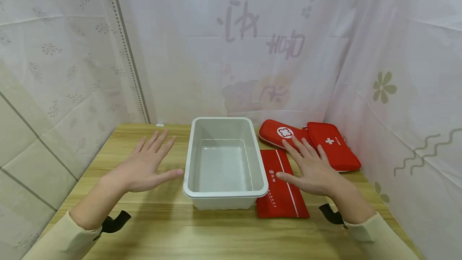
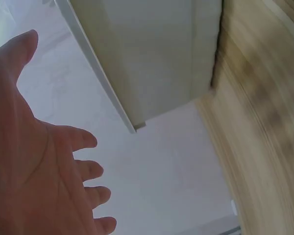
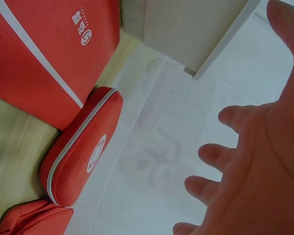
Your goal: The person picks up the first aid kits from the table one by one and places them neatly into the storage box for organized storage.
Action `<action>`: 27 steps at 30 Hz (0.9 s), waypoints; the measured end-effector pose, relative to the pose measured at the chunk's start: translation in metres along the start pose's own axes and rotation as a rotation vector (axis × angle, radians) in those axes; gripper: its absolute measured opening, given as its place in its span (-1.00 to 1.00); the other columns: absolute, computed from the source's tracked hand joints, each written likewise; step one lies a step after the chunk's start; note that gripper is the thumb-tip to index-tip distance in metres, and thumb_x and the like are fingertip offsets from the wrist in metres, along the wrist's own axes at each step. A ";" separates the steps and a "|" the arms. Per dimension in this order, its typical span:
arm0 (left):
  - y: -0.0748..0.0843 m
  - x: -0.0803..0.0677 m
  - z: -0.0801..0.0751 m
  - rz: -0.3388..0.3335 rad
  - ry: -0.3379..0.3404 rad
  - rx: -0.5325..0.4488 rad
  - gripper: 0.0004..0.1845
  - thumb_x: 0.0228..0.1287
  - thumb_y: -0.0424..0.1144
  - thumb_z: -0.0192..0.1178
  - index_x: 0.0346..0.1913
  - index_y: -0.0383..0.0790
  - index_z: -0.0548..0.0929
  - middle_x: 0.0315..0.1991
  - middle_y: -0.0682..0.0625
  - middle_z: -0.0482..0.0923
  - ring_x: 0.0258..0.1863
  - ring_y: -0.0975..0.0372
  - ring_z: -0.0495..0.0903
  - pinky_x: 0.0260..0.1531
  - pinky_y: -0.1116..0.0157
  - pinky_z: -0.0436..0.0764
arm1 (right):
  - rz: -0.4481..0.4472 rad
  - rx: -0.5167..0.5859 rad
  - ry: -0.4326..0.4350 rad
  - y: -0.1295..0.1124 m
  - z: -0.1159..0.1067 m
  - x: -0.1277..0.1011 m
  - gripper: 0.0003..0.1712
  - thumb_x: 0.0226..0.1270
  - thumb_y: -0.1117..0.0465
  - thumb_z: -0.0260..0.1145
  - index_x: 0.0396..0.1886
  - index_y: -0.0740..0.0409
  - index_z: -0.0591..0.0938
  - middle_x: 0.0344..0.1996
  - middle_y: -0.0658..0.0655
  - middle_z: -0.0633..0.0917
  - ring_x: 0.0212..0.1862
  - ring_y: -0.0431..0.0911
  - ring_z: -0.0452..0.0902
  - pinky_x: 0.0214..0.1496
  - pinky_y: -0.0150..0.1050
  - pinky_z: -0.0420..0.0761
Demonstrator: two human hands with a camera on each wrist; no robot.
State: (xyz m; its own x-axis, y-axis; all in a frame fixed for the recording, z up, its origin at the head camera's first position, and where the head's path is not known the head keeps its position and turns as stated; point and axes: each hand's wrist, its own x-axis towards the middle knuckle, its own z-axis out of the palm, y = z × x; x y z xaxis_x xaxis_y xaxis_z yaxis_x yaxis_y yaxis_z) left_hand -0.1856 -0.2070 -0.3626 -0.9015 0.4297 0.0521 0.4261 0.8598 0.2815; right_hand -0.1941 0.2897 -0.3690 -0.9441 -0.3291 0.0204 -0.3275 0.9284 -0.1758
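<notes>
Hovering over the wooden table (image 1: pixel 151 228), your two hands hold nothing. Your left hand (image 1: pixel 146 167) is flat with fingers spread, just left of the white plastic bin (image 1: pixel 225 193). Your right hand (image 1: pixel 311 167) is flat and spread too, just right of the bin.

The bin sits between your hands, with its long side running away from you. It has nothing in it.

Your right hand floats above the flat red pouch (image 1: pixel 279 196), which lies touching the bin's right wall and also points away from you. Past your fingers lie a rounded red first-aid case (image 1: pixel 278 131) and a red first-aid bag with a white cross (image 1: pixel 333 145). All three red things are on your right, so your right hand is nearer.

White printed curtains (image 1: pixel 252 43) hang close around the table.
</notes>
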 end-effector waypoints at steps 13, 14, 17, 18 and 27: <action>0.046 0.012 0.019 0.054 -0.060 -0.089 0.38 0.38 0.69 0.01 0.80 -0.34 -0.17 0.81 -0.33 -0.37 0.72 -0.28 0.16 0.56 -0.23 0.42 | 0.001 0.009 -0.010 0.002 0.018 -0.010 0.33 0.43 -0.60 0.20 0.84 0.15 0.03 0.81 0.30 0.03 0.77 0.40 -0.12 0.65 0.61 -0.22; 0.048 0.013 0.021 0.055 -0.067 -0.084 0.40 0.37 0.70 0.00 0.79 -0.37 -0.18 0.81 -0.35 -0.37 0.70 -0.28 0.20 0.54 -0.21 0.44 | 0.003 0.009 -0.014 0.003 0.020 -0.011 0.34 0.44 -0.61 0.20 0.83 0.17 0.03 0.81 0.30 0.02 0.77 0.40 -0.12 0.65 0.61 -0.21; 0.053 0.017 0.025 0.057 -0.085 -0.067 0.43 0.35 0.71 0.00 0.77 -0.43 -0.20 0.80 -0.38 -0.39 0.69 -0.28 0.22 0.52 -0.18 0.49 | 0.003 0.008 -0.020 0.006 0.027 -0.012 0.34 0.44 -0.60 0.20 0.82 0.24 0.06 0.80 0.32 0.05 0.76 0.39 -0.08 0.64 0.63 -0.15; 0.053 0.017 0.027 0.057 -0.086 -0.062 0.44 0.35 0.71 0.00 0.77 -0.45 -0.20 0.79 -0.39 -0.39 0.69 -0.28 0.24 0.50 -0.17 0.51 | 0.002 0.007 -0.024 0.006 0.029 -0.013 0.34 0.44 -0.59 0.20 0.81 0.25 0.07 0.80 0.33 0.05 0.76 0.39 -0.07 0.63 0.63 -0.13; 0.053 0.019 0.033 0.068 -0.075 -0.019 0.50 0.32 0.71 0.05 0.74 -0.53 -0.23 0.77 -0.47 -0.36 0.60 -0.34 0.37 0.35 -0.19 0.64 | 0.008 0.012 -0.049 0.015 0.042 -0.010 0.36 0.42 -0.61 0.21 0.79 0.30 0.10 0.78 0.36 0.11 0.75 0.36 -0.01 0.63 0.63 -0.08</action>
State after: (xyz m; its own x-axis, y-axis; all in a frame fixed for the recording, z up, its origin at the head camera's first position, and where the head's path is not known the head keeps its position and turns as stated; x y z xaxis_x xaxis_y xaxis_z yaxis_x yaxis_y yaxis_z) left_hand -0.1779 -0.1441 -0.3782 -0.8618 0.5072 0.0005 0.4844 0.8227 0.2975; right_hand -0.1874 0.2994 -0.4133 -0.9436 -0.3299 -0.0292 -0.3190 0.9291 -0.1873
